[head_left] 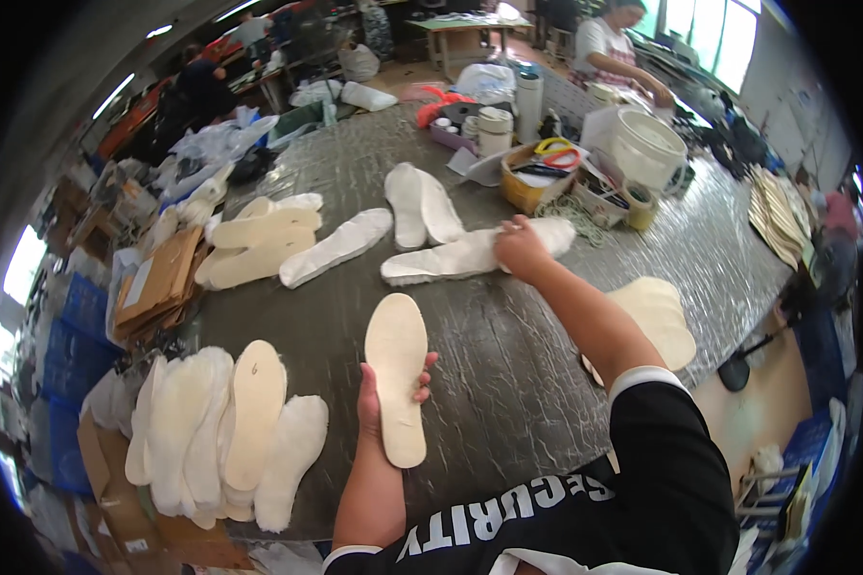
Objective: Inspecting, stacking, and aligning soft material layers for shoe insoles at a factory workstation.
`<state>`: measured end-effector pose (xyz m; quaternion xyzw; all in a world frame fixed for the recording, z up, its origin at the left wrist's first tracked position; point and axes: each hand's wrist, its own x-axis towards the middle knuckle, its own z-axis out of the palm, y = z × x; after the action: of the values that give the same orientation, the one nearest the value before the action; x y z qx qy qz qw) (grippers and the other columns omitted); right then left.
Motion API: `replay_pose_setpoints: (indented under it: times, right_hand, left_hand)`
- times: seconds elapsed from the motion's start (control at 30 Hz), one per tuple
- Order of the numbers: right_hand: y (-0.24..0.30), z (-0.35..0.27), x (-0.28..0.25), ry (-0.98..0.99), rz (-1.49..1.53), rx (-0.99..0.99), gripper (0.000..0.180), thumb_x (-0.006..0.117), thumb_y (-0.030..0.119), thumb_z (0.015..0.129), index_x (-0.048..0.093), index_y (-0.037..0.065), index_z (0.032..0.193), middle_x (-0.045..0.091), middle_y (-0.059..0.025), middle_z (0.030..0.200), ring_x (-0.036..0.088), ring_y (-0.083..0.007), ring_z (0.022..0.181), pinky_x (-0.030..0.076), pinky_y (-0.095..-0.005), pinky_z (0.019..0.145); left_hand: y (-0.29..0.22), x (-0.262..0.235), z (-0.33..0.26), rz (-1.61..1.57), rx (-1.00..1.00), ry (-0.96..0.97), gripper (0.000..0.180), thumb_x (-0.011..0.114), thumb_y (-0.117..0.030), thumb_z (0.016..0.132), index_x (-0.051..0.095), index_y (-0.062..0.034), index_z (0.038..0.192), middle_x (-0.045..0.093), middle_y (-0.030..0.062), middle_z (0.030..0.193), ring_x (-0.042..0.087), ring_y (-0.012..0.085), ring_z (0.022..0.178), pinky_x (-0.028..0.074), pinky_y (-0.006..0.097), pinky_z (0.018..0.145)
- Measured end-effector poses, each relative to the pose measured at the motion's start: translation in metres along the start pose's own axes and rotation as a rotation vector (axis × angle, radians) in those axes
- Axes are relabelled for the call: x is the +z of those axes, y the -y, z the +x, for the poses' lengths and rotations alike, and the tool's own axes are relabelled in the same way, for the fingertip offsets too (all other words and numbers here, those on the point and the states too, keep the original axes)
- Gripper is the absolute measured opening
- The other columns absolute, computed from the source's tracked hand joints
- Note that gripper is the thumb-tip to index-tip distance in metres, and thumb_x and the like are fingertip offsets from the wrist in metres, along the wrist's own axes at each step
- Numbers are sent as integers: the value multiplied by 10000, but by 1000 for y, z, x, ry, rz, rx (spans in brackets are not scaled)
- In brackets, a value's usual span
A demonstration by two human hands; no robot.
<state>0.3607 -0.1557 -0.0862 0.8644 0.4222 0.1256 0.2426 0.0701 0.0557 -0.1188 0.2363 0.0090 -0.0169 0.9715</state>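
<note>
My left hand [368, 391] is wrapped round a cream insole [398, 374], held upright with its flat face showing. Stretched far across the table, my right hand [521, 247] is closed over a white fleecy insole [441, 261] that lies sideways; its fingertips are partly hidden. Another fluffy white end [553, 234] sticks out to the right of that hand. Just beyond lie a pair of white insoles [422, 203], and to their left a single fleecy insole [338, 247]. More cream insoles [264, 244] lie piled farther left.
At the near left is a heap of fleecy insoles [192, 422]. A cream stack [650, 321] lies beside my right forearm. Tubs of scissors and tools [537, 187], a clear bucket [648, 144] and a white cup [495, 129] crowd the far side. A person [609, 57] works beyond them.
</note>
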Motion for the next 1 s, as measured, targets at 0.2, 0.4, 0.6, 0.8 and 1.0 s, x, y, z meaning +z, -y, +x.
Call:
replay_pose_setpoints:
  times: [0.2, 0.4, 0.6, 0.8, 1.0]
  right_hand:
    - [-10, -67, -8, -595, 365, 44, 91, 621, 166, 728, 675, 130, 791, 607, -79, 1129, 540, -274, 1125, 392, -427, 985]
    - [33, -128, -14, -637, 439, -60, 122, 636, 178, 693, 664, 131, 802, 594, -68, 1153, 536, -272, 1137, 405, -433, 966]
    - [23, -149, -6, -719, 673, 166, 103, 646, 97, 723, 627, 81, 823, 595, -106, 1153, 535, -322, 1127, 412, -447, 963]
    - [-44, -201, -22, -981, 1028, 749, 141, 702, 15, 779, 592, 3, 868, 621, -170, 1039, 577, -363, 991, 457, -406, 873]
    - [31, -193, -62, -1023, 774, 435, 213, 703, 59, 714, 655, 84, 919, 649, -106, 981, 618, -283, 877, 472, -414, 762]
  left_hand:
    - [2, 0, -2, 24, 59, 2, 885, 543, -659, 873, 347, -11, 1443, 528, 261, 1291, 614, 276, 967, 539, 366, 736]
    - [19, 44, 51, 191, 89, 59, 747, 386, -566, 986, 346, 28, 1437, 532, 187, 1348, 523, 299, 1253, 405, 400, 1064]
    - [37, 14, 159, 372, 14, -318, 691, 502, -560, 953, 435, 20, 1322, 581, 154, 1152, 559, 257, 1091, 475, 393, 948]
    - [26, 21, 160, 74, 121, -245, 714, 410, -656, 937, 509, 2, 1197, 607, 133, 976, 609, 246, 824, 529, 365, 714]
    - [3, 26, 166, 404, 259, -486, 534, 630, -435, 927, 470, -70, 1282, 600, 63, 1053, 575, 134, 866, 491, 280, 727]
